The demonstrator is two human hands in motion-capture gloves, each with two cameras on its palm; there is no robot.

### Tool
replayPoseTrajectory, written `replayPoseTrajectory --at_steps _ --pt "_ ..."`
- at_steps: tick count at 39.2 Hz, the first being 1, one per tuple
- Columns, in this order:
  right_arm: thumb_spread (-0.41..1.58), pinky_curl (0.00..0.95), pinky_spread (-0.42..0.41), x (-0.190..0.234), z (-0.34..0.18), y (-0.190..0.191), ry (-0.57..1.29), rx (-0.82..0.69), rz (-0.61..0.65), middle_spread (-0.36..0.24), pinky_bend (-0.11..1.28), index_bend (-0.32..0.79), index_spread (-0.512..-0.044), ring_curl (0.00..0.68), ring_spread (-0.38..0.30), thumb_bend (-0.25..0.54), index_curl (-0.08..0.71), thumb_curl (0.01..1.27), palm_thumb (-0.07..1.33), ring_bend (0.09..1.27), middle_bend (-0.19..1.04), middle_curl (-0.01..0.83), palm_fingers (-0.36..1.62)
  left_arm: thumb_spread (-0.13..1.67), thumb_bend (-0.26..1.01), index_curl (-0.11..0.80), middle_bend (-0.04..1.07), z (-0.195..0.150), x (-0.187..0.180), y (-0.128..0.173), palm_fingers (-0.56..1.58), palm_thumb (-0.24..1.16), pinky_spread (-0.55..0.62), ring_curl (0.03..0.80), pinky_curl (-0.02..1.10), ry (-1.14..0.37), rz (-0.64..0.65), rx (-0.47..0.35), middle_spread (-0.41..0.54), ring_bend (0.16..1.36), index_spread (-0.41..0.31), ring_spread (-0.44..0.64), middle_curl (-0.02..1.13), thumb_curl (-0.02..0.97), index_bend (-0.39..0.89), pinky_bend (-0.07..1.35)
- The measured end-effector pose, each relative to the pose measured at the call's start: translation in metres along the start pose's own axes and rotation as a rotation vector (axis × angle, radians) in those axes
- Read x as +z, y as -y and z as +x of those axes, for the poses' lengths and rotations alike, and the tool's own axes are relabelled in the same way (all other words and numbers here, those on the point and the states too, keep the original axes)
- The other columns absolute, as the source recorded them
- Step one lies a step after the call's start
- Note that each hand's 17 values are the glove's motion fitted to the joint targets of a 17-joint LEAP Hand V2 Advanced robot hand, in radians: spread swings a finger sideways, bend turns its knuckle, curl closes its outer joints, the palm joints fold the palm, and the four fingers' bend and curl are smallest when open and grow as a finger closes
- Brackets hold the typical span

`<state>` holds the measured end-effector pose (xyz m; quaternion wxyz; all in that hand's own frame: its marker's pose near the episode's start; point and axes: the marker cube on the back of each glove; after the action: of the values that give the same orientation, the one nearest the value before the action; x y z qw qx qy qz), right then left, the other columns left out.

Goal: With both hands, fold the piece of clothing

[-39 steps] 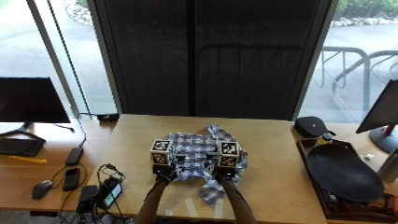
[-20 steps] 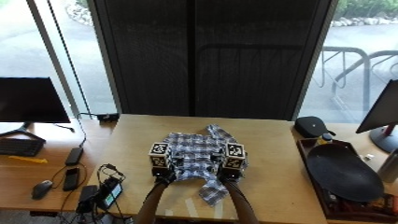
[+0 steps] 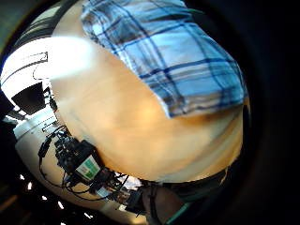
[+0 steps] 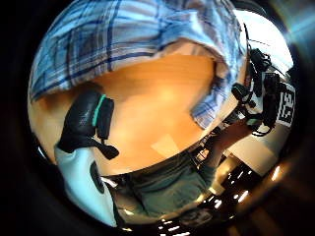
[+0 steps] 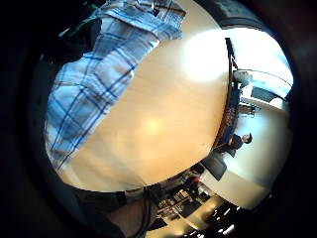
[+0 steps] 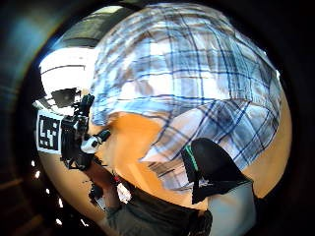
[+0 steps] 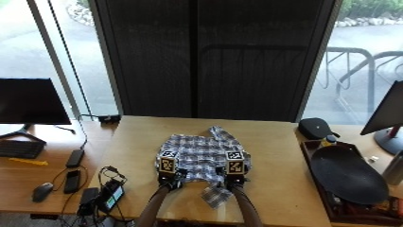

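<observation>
Both hands sit slightly nearer frame bottom than before. Left hand (image 7: 169,176) and right hand (image 7: 233,178) rest on the blue-and-white checked cloth shirt (image 7: 201,156), centre of the wooden table (image 7: 277,142). Can't tell whether fingers pinch.

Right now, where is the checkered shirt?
In the outside view, the checkered shirt lies in the middle of the wooden table, with the left hand and right hand at its near edge.

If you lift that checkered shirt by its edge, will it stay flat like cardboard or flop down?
It will probably flop. The plaid shirt lies rumpled on the table, and in the palm views its edge already droops in soft folds. It looks thin, so likely light. One loose piece hangs out near the right hand, so parts may dangle and trail.
</observation>
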<state>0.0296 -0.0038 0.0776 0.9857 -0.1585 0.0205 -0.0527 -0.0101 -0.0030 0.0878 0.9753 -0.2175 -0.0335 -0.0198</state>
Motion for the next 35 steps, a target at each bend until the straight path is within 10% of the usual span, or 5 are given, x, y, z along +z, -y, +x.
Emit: replayPoseTrajectory --at_steps 17,29,35 --pt "1.04 0.316 0.035 0.022 0.000 0.007 0.054 -0.108 -0.073 -0.021 0.56 0.24 -0.349 0.294 -0.017 -0.018 0.288 0.35 0.68 0.46 0.15 0.305 0.37 1.22 0.06 0.302 0.22 -0.004 0.008 -0.001 0.23 0.65 0.33 0.273 0.30 -0.023 0.071 -0.030 0.123 0.61 -0.089 0.33 0.37 0.339 0.29 0.56" --pt "1.11 0.322 -0.141 0.013 0.002 0.021 -0.267 0.005 0.348 -0.134 0.54 0.22 -0.354 0.336 -0.209 0.033 0.341 0.35 0.82 0.55 0.18 0.314 0.96 1.25 0.07 0.367 0.23 -0.014 -0.007 0.017 0.70 0.76 0.12 0.268 0.30 0.116 0.570 -0.041 -0.036 0.55 -0.155 0.09 0.38 0.348 0.31 0.52" --pt "1.13 0.352 -0.256 0.037 0.006 0.045 -0.434 -0.002 0.419 -0.176 0.58 0.15 -0.333 0.368 -0.269 0.042 0.353 0.35 0.88 0.57 0.20 0.342 1.21 1.22 0.06 0.383 0.21 -0.009 -0.006 0.004 0.89 0.79 -0.01 0.292 0.33 0.109 0.567 -0.009 -0.114 0.53 -0.197 -0.04 0.40 0.355 0.27 0.53"
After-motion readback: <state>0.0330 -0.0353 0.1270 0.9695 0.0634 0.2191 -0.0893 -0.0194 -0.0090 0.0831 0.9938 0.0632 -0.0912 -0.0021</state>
